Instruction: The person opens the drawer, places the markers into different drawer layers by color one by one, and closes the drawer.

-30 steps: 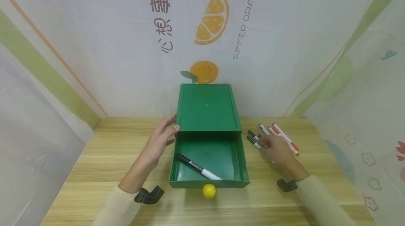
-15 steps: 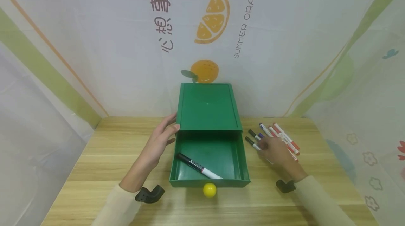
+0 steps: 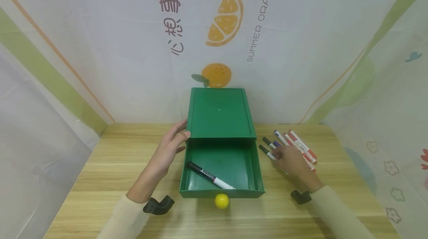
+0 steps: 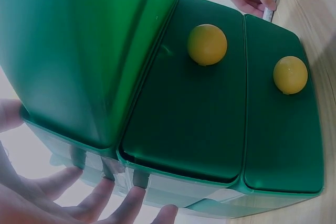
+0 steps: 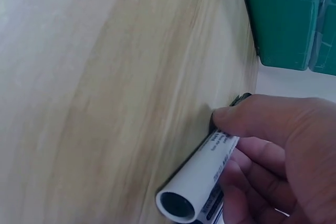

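A green drawer cabinet (image 3: 219,112) stands mid-table with its top drawer (image 3: 230,164) pulled out. Inside that drawer lies a black-and-white marker (image 3: 210,175). My left hand (image 3: 166,153) rests against the cabinet's left side, its thumb near the top front edge; in the left wrist view the fingers (image 4: 94,200) lie along the side wall. To the cabinet's right, my right hand (image 3: 292,162) pinches a white whiteboard marker (image 5: 202,174) between thumb and curled fingers. The marker lies low over the table, and another marker shows partly beneath it.
Several markers (image 3: 302,144) with red, blue and black caps lie around the right hand. Yellow round knobs mark the drawers, one knob (image 3: 221,201) on the pulled-out drawer. A printed white cloth (image 3: 133,64) hangs behind the wooden table (image 3: 117,175).
The right hand has shifted slightly toward me, and a black-capped marker beside it has moved a little left and the markers have spread. The left hand stays in place.
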